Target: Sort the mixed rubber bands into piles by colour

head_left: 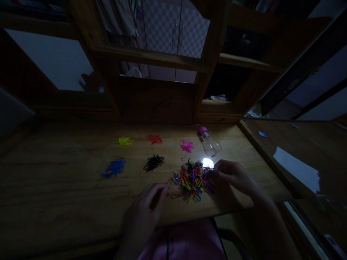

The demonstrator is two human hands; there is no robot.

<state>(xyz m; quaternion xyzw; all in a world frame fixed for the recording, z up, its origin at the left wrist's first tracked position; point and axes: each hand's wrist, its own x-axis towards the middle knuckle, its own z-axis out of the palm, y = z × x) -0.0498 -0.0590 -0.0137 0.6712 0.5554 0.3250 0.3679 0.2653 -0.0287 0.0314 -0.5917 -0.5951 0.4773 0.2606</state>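
Observation:
A mixed heap of coloured rubber bands (pixel 192 180) lies on the wooden table, with both hands at its sides. At its left edge, my left hand (pixel 150 202) pinches a red rubber band (pixel 168 183) between thumb and forefinger. My right hand (pixel 233 175) is at the right edge, its fingers closed against the heap; what they hold is hidden. Beyond the heap lie single-colour piles: yellow bands (pixel 125 141), red bands (pixel 154 139), pink bands (pixel 187 146), blue bands (pixel 115 168) and black bands (pixel 154 162). One loose pink band (pixel 183 159) lies below the pink pile.
A clear bottle with a pink cap (pixel 210 142) lies on its side behind the heap, near a bright light spot on the table (pixel 121 202). Wooden shelving (pixel 159 99) rises at the back. On the right-hand surface are white papers (pixel 298 169) and a blue card (pixel 262 134).

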